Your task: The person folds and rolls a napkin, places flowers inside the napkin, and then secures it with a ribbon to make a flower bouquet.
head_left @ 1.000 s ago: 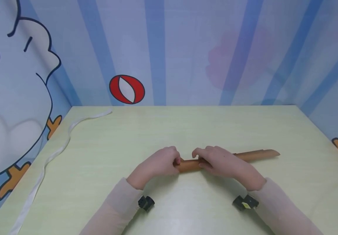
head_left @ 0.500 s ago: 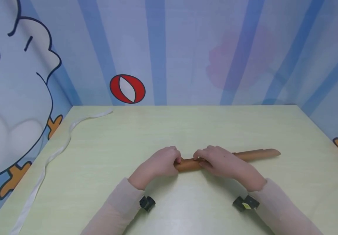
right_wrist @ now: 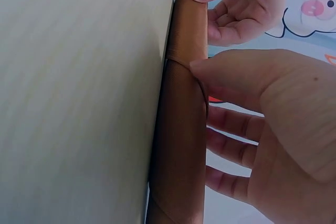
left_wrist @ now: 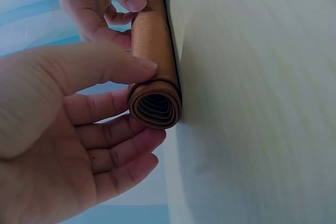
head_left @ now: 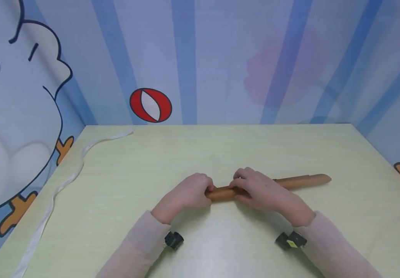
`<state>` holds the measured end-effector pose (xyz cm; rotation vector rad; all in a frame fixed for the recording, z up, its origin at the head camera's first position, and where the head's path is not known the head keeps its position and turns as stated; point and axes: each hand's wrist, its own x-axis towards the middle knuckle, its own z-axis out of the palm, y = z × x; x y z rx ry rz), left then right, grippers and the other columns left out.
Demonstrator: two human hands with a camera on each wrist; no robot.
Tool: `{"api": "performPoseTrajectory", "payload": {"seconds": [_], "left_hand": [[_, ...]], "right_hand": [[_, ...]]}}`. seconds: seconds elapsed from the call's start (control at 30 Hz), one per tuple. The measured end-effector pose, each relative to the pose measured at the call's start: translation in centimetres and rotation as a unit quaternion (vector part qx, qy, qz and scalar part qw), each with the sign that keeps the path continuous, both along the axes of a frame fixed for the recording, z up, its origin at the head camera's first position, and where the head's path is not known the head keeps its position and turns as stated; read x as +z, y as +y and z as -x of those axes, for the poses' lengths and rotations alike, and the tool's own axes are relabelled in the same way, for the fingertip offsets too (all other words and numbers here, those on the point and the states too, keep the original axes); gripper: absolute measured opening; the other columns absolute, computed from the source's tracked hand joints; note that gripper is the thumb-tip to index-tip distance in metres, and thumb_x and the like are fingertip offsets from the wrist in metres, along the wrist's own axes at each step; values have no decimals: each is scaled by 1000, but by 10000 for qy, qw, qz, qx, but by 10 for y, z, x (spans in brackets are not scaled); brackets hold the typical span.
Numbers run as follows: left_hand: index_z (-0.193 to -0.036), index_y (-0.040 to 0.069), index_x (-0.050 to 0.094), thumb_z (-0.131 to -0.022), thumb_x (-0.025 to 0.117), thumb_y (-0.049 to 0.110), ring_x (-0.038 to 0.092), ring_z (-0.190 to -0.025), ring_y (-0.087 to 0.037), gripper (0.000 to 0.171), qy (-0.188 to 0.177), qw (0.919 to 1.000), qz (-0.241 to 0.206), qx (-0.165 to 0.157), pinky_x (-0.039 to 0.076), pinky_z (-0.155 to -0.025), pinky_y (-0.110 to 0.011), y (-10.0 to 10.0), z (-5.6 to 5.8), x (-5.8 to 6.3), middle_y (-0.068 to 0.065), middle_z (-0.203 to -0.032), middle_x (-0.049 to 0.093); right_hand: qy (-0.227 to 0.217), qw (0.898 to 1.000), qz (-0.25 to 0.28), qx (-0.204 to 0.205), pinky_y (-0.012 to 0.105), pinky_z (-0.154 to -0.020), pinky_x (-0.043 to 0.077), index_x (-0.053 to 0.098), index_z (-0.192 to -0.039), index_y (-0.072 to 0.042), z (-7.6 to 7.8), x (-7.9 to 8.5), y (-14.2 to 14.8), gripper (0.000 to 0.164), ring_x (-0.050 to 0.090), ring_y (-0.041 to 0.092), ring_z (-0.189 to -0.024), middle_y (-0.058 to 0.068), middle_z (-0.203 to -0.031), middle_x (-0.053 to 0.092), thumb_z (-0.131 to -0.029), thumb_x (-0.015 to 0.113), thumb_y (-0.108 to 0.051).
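Observation:
A brown leather-like sheet (head_left: 302, 181), rolled into a long thin tube, lies slantwise on the table in the head view. My left hand (head_left: 188, 193) grips its left end. In the left wrist view the coiled layers of the roll (left_wrist: 153, 43) show at that end, with my thumb on the near side and fingers behind. Farther along, my right hand (head_left: 264, 190) holds the roll from above. The right wrist view has the right thumb pressed at an edge line that winds across the roll (right_wrist: 181, 129), with the other fingers along its far side.
A white ribbon (head_left: 67, 180) runs in a wavy line along the left side of the pale table (head_left: 172, 150). Small black cameras (head_left: 174, 240) sit on both wrists. Printed cartoon walls (head_left: 213, 65) stand behind and beside the table.
The right hand's fingers have lifted and shifted slightly, now curled on the roll's top. The roll's right end has moved slightly away from me. The left hand stays nearly still.

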<state>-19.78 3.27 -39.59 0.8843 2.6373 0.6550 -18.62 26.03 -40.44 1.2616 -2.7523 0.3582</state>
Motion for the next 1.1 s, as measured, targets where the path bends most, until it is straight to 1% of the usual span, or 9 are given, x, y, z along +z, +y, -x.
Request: {"api": "performPoseTrajectory", "payload": {"seconds": [0.13,0.43,0.73,0.9,1.0,1.1], "left_hand": [[-92,1,69,-77,66,-2,49,-71,-16,16,-137,9999,-83,58,41,-65,-27,-1,1,0,-3,-84,62],[-92,2,70,-78,66,0,51,-70,-16,15,-386,9990,-226,59,42,-65,-27,-3,1,0,-3,-83,62],[-91,2,70,-79,66,1,51,-65,-14,13,-492,9982,-336,75,43,-62,-26,-3,2,2,-3,-81,63],[-88,5,64,-80,66,1,50,-66,-15,10,-416,9987,-301,56,41,-61,-26,-3,2,3,-2,-79,59],[-85,8,58,-80,66,0,48,-64,-15,12,-366,9990,-251,33,39,-58,-26,-4,1,3,-2,-75,56],[-83,10,55,-81,65,1,47,-63,-14,14,-388,9990,-220,25,38,-57,-25,-4,0,4,-1,-73,55]], "right_hand": [[-79,9999,-108,-41,33,-76,47,69,-105,-6,0,0,0,24,53,19,-88,3,-99,58,-81,73,-10],[-105,9998,-156,20,33,-75,47,68,-103,-7,0,0,-1,25,54,18,-85,1,-96,60,-79,76,-11],[-80,9999,-116,73,31,-73,48,69,-101,-8,1,0,-2,20,56,15,-81,-2,-90,62,-81,73,-8],[-106,9998,-5,149,31,-73,48,69,-99,-8,2,1,-3,17,57,16,-81,-2,-89,64,-82,70,-5],[-150,9997,39,173,32,-74,49,69,-99,-7,4,2,-3,17,59,17,-82,-1,-91,66,-82,68,-3],[-242,9995,-6,186,33,-76,49,69,-99,-7,5,2,-4,17,60,18,-84,0,-92,67,-84,67,-3]]}}
